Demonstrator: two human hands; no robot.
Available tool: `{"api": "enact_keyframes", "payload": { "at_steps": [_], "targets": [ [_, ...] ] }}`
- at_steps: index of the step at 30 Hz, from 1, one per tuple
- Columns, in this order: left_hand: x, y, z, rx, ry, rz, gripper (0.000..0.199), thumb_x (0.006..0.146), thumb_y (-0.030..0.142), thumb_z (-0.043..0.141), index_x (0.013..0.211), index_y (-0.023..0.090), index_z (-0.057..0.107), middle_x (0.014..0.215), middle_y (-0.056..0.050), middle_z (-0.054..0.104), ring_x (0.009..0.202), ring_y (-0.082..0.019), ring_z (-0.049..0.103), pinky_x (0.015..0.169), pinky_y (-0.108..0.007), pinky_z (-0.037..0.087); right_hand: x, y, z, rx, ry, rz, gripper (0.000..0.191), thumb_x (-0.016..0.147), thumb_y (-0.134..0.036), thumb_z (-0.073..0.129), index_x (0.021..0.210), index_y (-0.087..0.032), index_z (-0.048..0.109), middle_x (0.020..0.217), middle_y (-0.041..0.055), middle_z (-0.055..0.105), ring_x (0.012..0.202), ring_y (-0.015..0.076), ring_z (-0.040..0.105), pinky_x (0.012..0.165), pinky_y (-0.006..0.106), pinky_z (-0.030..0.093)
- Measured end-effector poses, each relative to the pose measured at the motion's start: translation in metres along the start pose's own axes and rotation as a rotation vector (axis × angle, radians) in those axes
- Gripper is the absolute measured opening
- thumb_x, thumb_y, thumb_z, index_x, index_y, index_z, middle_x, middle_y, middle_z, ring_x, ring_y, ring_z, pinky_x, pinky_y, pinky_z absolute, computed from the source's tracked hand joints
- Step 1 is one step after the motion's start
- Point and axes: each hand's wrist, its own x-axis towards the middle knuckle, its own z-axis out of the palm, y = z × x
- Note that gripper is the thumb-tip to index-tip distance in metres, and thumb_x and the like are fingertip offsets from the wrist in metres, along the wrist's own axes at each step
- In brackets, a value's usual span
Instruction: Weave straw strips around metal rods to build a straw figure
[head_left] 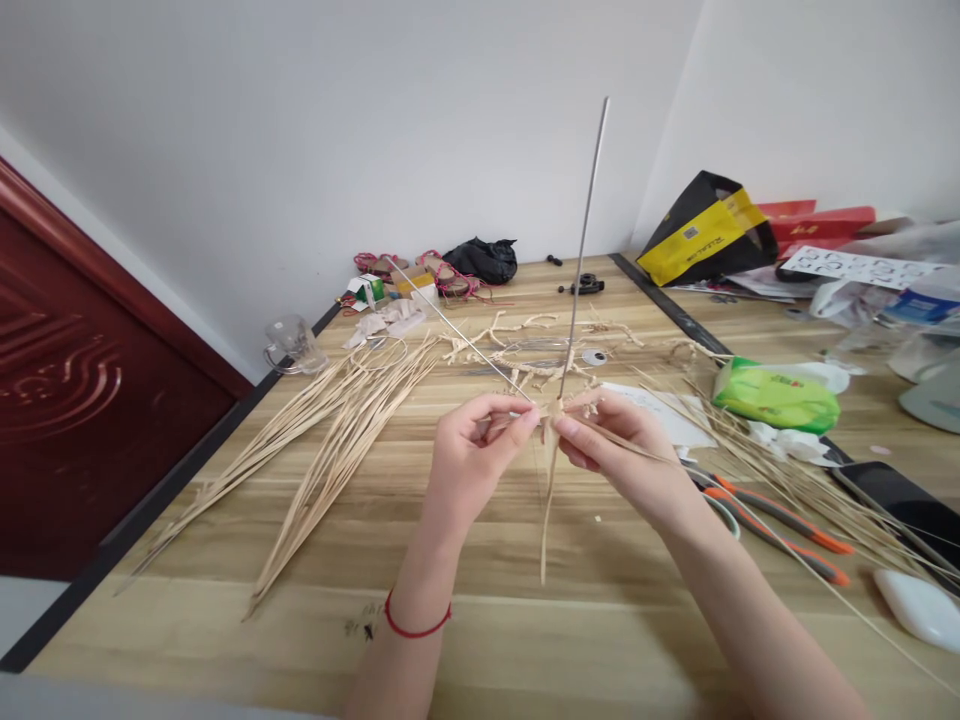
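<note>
Above the middle of the table, my hands meet at a small piece of pale woven strips point(553, 412). My left hand point(478, 445) is closed in a pinch at its left side, where a thin slanting metal rod point(459, 332) ends near the fingertips. My right hand point(624, 442) pinches the piece from the right, thumb in front. A second metal rod point(586, 225) rises almost upright from it. One short flat strip point(548, 525) hangs below, and a long thin strip point(780, 538) trails off past my right forearm. Fingers hide most of the join.
Two bundles of pale strips point(337, 455) lie on the left near a glass mug point(295, 343). Branching twigs point(525, 368) lie behind my hands. To the right are orange-handled pliers point(780, 520), loose strips point(810, 470), a green tissue pack point(776, 395) and a white mouse point(919, 608).
</note>
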Motion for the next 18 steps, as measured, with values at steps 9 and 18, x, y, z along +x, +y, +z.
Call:
{"api": "enact_keyframes", "payload": {
  "at_steps": [9,18],
  "targets": [
    [-0.005,-0.004,0.021,-0.058,0.132,0.002,0.013,0.074,0.033,0.074,0.074,0.020,0.070,0.049,0.006,0.049,0.042,-0.006,0.034,0.042,-0.021,0.030,-0.001,0.003,0.008,-0.055,0.134,-0.066,0.023,0.079,-0.041,0.071,0.079,-0.022,0.058,0.062,-0.0045,0.054,0.050,0.0080,0.046,0.046,0.021,0.037],
    [-0.014,-0.002,0.034,0.017,0.175,0.067,0.018,0.079,0.032,0.068,0.070,0.019,0.059,0.063,0.001,0.063,0.048,-0.008,0.047,0.045,-0.022,0.034,-0.003,0.005,0.018,-0.005,0.220,-0.091,0.026,0.083,-0.042,0.066,0.073,-0.022,0.053,0.061,-0.0050,0.052,0.049,0.0071,0.043,0.044,0.019,0.037]
  ]
}}
